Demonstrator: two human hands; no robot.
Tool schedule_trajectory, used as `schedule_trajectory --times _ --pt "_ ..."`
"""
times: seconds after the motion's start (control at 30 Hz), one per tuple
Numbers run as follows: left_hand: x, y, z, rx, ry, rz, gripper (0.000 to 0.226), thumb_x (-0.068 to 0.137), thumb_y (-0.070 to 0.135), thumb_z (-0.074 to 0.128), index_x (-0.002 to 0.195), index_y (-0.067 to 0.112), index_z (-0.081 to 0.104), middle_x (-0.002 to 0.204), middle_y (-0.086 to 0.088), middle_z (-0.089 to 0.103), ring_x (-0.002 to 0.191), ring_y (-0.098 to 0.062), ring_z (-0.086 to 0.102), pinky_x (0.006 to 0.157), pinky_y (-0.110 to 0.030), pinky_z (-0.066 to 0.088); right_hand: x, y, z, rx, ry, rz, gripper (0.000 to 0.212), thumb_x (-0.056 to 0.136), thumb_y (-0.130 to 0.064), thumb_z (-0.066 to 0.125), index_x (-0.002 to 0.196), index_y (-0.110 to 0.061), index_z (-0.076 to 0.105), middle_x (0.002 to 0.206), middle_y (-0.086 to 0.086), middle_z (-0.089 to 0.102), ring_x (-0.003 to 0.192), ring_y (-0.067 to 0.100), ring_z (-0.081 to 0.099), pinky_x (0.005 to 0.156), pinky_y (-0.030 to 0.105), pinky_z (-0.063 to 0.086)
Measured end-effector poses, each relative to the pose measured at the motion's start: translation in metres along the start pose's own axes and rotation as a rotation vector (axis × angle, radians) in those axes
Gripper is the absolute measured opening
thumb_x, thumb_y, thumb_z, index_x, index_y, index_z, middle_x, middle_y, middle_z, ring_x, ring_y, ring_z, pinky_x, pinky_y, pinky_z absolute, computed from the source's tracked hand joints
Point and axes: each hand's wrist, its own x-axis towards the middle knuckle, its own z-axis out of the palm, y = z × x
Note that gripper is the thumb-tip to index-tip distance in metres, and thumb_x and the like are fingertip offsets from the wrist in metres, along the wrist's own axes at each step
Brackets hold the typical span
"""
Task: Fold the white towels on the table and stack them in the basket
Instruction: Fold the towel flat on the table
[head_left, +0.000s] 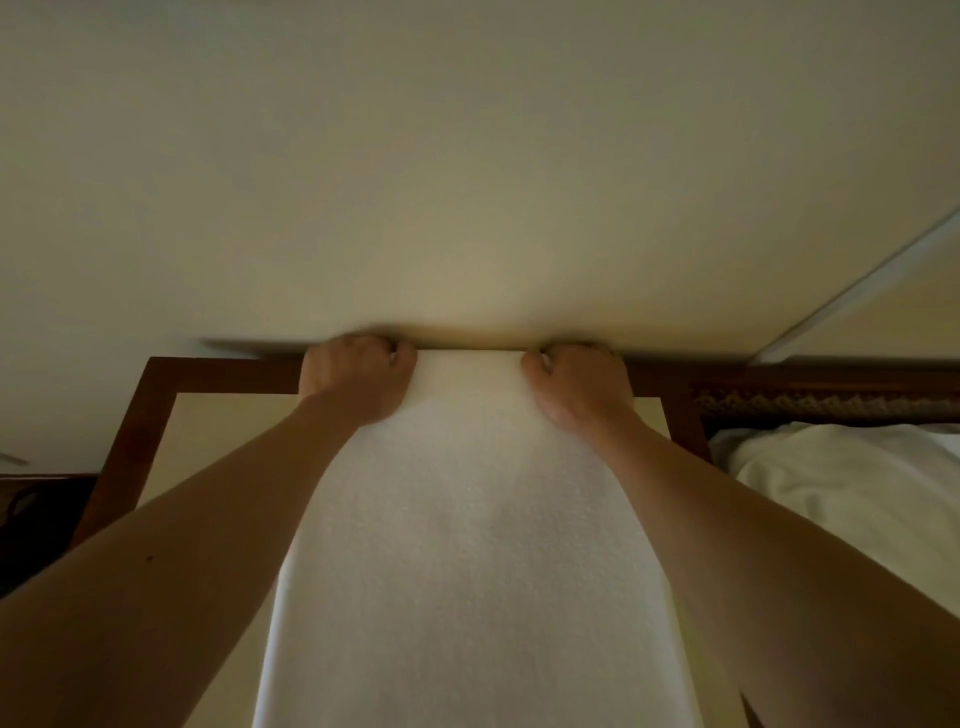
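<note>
A dark wooden frame (130, 441) is seen at left behind the table (208, 431). The white towel (467, 545) is stretched lengthwise over the table, its far corners gripped by the left hand (358, 374) and right hand (576, 382), fingers curled. Crumpled white bedding (831, 483) is seen at right.

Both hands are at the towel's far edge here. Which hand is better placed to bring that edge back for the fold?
Neither clearly: left hand and right hand each grip a far corner of the white towel, symmetric and level. Probably both together.
</note>
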Motion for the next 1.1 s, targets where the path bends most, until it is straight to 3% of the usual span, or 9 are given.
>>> schedule_trajectory --times 0.17,0.23,0.33,0.43,0.53,0.6,0.7,0.87,1.1 --pt "0.018 0.000 -0.004 0.009 -0.038 -0.042 0.059 0.096 0.058 0.032 0.103 0.016 0.072 0.109 -0.014 0.069 0.097 -0.034 0.063 0.078 -0.038 0.043 0.009 0.014 0.001 0.349 0.224 0.048 0.048 0.098 -0.033 0.053 0.057 -0.008 0.050 0.051 0.001 0.049 0.047 0.014 0.046 0.051 0.029 0.028" --pt "0.015 -0.002 -0.002 -0.025 0.022 -0.079 0.051 0.094 0.055 0.038 0.093 0.017 0.072 0.096 -0.013 0.068 0.083 -0.032 0.059 0.072 -0.036 0.044 0.002 0.014 0.006 0.406 0.384 0.047 0.039 0.093 -0.025 0.058 0.057 -0.017 0.044 0.056 -0.002 0.048 0.054 0.015 0.046 0.052 0.029 0.032" --pt "0.002 -0.007 -0.002 -0.159 0.254 -0.064 0.040 0.095 0.044 0.045 0.074 0.014 0.062 0.076 -0.013 0.061 0.071 -0.034 0.054 0.067 -0.037 0.043 -0.014 0.014 0.008 0.148 0.549 0.043 0.013 0.087 -0.026 0.058 0.079 -0.018 0.063 0.091 0.002 0.064 0.096 0.031 0.056 0.080 0.040 0.041" --pt "-0.020 -0.011 -0.001 -0.136 0.466 0.055 0.033 0.096 0.035 0.047 0.074 0.014 0.059 0.081 -0.014 0.067 0.080 -0.039 0.061 0.076 -0.044 0.044 -0.044 0.010 0.007 0.001 0.305 0.020 0.035 0.095 -0.035 0.041 0.119 -0.019 0.062 0.137 0.005 0.054 0.132 0.032 0.043 0.100 0.052 0.033" --pt "-0.054 -0.010 0.010 -0.102 0.271 0.028 0.037 0.099 0.040 0.044 0.119 0.014 0.063 0.131 -0.012 0.062 0.123 -0.039 0.051 0.104 -0.053 0.037 -0.094 0.006 0.012 -0.043 0.048 -0.058 0.055 0.104 -0.042 0.028 0.156 -0.025 0.031 0.170 -0.002 0.015 0.157 0.027 0.005 0.120 0.063 0.008" --pt "-0.095 -0.007 0.019 -0.103 0.119 0.018 0.050 0.102 0.043 0.041 0.146 0.019 0.047 0.160 -0.009 0.037 0.148 -0.036 0.028 0.120 -0.056 0.017 -0.137 0.003 0.017 -0.021 -0.070 -0.080 0.062 0.106 -0.047 0.021 0.163 -0.026 0.012 0.172 -0.004 -0.002 0.157 0.025 -0.010 0.122 0.062 -0.004" --pt "-0.181 -0.004 0.030 -0.102 -0.003 0.018 0.061 0.105 0.048 0.030 0.160 0.022 0.028 0.170 -0.008 0.013 0.156 -0.034 0.007 0.124 -0.058 0.005 -0.200 0.004 0.023 0.003 -0.127 -0.070 0.066 0.106 -0.051 0.017 0.164 -0.024 -0.001 0.171 -0.003 -0.012 0.156 0.025 -0.017 0.122 0.062 -0.008" --pt "-0.333 0.003 0.041 -0.069 -0.037 -0.020 0.070 0.100 0.056 0.018 0.162 0.025 0.025 0.171 -0.010 0.012 0.156 -0.037 0.010 0.122 -0.061 0.008 -0.304 0.018 0.029 0.028 -0.154 -0.078 0.069 0.105 -0.053 0.018 0.163 -0.023 -0.006 0.170 -0.004 -0.016 0.156 0.022 -0.020 0.122 0.062 -0.009" --pt "-0.499 0.006 0.051 -0.064 -0.101 -0.066 0.066 0.102 0.058 0.008 0.163 0.034 0.000 0.171 0.001 -0.011 0.157 -0.024 -0.014 0.125 -0.057 -0.002 -0.419 0.051 0.029 0.045 -0.200 -0.100 0.069 0.106 -0.053 0.019 0.164 -0.024 -0.007 0.169 -0.008 -0.019 0.155 0.022 -0.021 0.121 0.064 -0.010"
